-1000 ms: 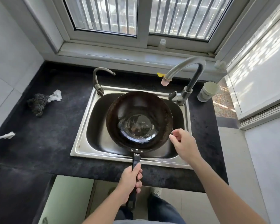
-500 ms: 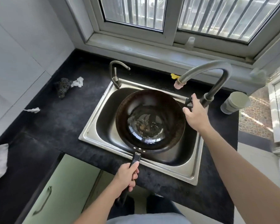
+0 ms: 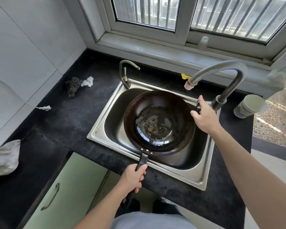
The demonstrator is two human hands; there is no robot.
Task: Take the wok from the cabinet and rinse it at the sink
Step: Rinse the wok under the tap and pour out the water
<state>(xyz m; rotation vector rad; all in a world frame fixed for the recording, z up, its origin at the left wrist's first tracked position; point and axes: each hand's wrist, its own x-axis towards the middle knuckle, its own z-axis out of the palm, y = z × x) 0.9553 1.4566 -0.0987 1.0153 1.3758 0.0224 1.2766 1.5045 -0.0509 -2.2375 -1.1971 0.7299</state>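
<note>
The left hand (image 3: 133,176) is gripping the wok handle (image 3: 143,160), holding the wok (image 3: 158,123) over the sink (image 3: 98,119). The right hand (image 3: 205,116) is touching the tap lever (image 3: 209,102); whether it is gripping is not clear. No water is showing. Next, the lever probably needs turning, with the wok under the spout (image 3: 188,84).

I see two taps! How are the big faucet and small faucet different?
The big faucet arches tall at the sink's right; the small faucet stands low at its back-left corner. The big faucet has a pink tip; the small faucet's is bare. The right hand reaches the big faucet; nothing touches the small faucet. Both are curved metal.
</note>
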